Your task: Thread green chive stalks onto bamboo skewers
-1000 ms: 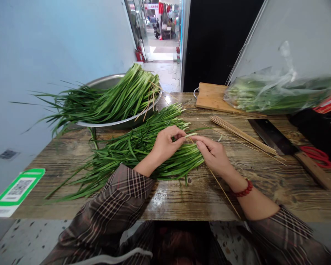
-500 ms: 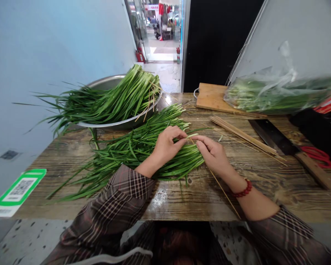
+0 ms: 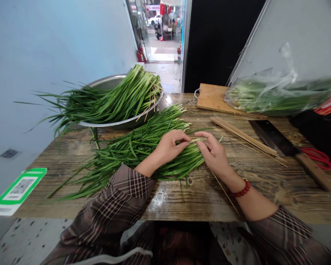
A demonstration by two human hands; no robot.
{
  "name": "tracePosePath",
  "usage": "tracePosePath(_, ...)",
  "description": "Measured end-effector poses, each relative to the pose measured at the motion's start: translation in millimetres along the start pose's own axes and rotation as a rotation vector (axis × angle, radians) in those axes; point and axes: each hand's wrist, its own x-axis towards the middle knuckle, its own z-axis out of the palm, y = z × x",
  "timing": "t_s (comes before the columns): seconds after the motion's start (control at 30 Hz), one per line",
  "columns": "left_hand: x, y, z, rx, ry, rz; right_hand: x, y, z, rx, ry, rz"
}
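Daylight glows in the doorway (image 3: 164,48) beyond the left hand (image 3: 171,147), pale and soft in detail. Just nearer the wearer than that hand, the tabletop (image 3: 182,204) throws back a white glare. Left of it, the wall (image 3: 57,44) looks cool blue; beyond the right hand (image 3: 215,156), a black panel (image 3: 223,40) swallows detail. Far right of the right hand, the knife handle (image 3: 313,171) blurs, and wide-angle stretching bends the edges.

Left hand (image 3: 169,148) pinching pale stalk (image 3: 195,140), right hand (image 3: 215,156) with thin skewer (image 3: 224,190), green stalks (image 3: 121,156) beneath
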Motion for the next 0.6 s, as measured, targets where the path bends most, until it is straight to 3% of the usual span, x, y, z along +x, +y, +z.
tracePosePath(0.13,2,-4,-4.8,-0.045,-0.126,0.018,3,2,1,-0.058,-0.002,0.002)
tracePosePath(0.33,8,-34,-12.6,0.154,0.046,-0.084,5,4,0,-0.091,-0.020,0.020)
tracePosePath(0.5,10,-53,-7.2,0.310,-0.060,0.028,5,5,1,-0.092,-0.020,0.009)
tracePosePath(0.6,9,-54,-6.1,0.443,-0.057,0.018,5,5,2,-0.083,-0.023,0.015)
